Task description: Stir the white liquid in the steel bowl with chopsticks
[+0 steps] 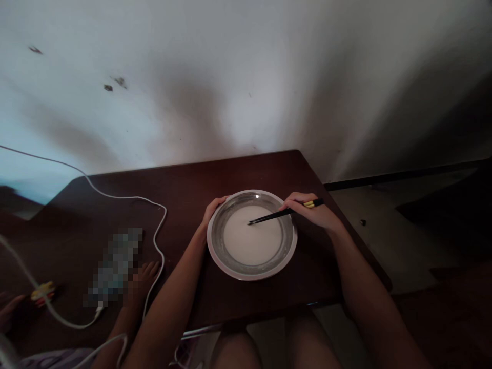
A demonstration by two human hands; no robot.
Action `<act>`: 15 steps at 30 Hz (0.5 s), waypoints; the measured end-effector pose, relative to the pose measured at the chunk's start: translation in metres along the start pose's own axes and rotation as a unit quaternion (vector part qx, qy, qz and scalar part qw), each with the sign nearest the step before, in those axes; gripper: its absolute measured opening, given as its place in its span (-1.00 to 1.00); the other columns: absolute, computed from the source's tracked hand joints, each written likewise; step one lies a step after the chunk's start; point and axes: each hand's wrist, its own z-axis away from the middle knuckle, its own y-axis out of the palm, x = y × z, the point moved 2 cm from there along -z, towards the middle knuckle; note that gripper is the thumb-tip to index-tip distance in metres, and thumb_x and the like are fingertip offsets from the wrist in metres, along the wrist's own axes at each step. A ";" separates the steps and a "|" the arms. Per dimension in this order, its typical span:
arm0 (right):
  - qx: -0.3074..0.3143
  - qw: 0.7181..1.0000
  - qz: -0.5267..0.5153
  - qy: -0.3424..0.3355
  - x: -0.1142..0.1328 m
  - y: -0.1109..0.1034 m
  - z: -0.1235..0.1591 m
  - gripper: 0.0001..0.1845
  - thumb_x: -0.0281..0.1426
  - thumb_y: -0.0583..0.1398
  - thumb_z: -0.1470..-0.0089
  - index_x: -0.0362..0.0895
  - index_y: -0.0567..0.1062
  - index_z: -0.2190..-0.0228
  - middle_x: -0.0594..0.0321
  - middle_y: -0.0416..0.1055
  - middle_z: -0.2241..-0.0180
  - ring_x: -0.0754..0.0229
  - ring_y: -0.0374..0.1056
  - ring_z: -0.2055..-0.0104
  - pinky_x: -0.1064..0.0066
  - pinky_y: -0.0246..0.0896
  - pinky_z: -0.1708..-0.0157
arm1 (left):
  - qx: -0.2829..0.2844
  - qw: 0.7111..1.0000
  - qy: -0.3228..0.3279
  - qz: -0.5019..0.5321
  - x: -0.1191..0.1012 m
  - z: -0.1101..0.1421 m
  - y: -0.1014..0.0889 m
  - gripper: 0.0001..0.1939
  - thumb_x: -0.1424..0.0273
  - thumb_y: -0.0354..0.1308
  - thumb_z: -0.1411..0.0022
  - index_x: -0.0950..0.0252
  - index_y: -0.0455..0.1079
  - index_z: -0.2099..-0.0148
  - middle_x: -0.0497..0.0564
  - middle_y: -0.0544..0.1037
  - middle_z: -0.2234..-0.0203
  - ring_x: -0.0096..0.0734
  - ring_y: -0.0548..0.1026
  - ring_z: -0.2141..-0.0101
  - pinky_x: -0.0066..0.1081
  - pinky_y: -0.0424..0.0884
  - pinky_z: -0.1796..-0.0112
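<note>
A round metal bowl (215, 251) with a white rim stands on a dark wooden table (184, 184). It holds a white liquid (251, 238). My left hand (211, 211) curls round the bowl's far left rim. My right hand (311, 210) is closed on a pair of black chopsticks (277, 215) with yellow ends. Their tips rest in the white liquid near the bowl's middle.
A white cable (126, 197) runs across the table's left side. Another person's hand (144, 274) rests at the left, beside a blurred-out object (115, 266). A small yellow and red object (42, 293) lies at the far left. A pale wall (230, 77) stands behind.
</note>
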 end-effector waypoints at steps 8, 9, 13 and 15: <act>0.043 0.999 -0.001 -0.003 0.003 0.003 0.000 -0.74 -0.31 0.08 -0.11 -0.12 0.54 0.42 0.23 0.48 0.38 0.23 0.37 0.30 0.41 0.19 0.30 | 0.001 1.000 0.005 -0.008 0.001 -0.002 -0.002 -0.63 0.27 0.10 0.06 0.32 0.50 0.21 0.02 0.57 0.38 -0.18 0.46 0.25 -0.33 0.35 0.19; 0.026 1.000 0.001 -0.002 0.003 0.002 0.000 -0.74 -0.31 0.08 -0.11 -0.12 0.54 0.42 0.24 0.48 0.38 0.23 0.37 0.30 0.41 0.19 0.29 | 0.000 1.000 0.005 -0.010 0.001 -0.001 -0.002 -0.63 0.27 0.10 0.06 0.33 0.50 0.21 0.02 0.56 0.38 -0.17 0.46 0.25 -0.32 0.35 0.19; 0.005 0.999 -0.030 0.012 0.003 -0.001 0.001 -0.71 -0.30 0.07 -0.12 -0.15 0.52 0.47 0.24 0.47 0.44 0.24 0.37 0.34 0.42 0.20 0.30 | 0.001 1.000 0.008 -0.019 0.001 -0.001 -0.002 -0.61 0.25 0.10 0.07 0.34 0.50 0.20 0.03 0.56 0.38 -0.18 0.46 0.27 -0.32 0.35 0.20; 0.037 0.999 -0.033 0.011 0.003 0.001 0.001 -0.71 -0.30 0.07 -0.12 -0.15 0.52 0.46 0.23 0.48 0.43 0.24 0.37 0.34 0.42 0.20 0.31 | 0.003 1.000 0.010 -0.019 0.002 -0.002 -0.002 -0.60 0.25 0.10 0.07 0.34 0.49 0.19 0.03 0.56 0.38 -0.19 0.47 0.28 -0.33 0.35 0.21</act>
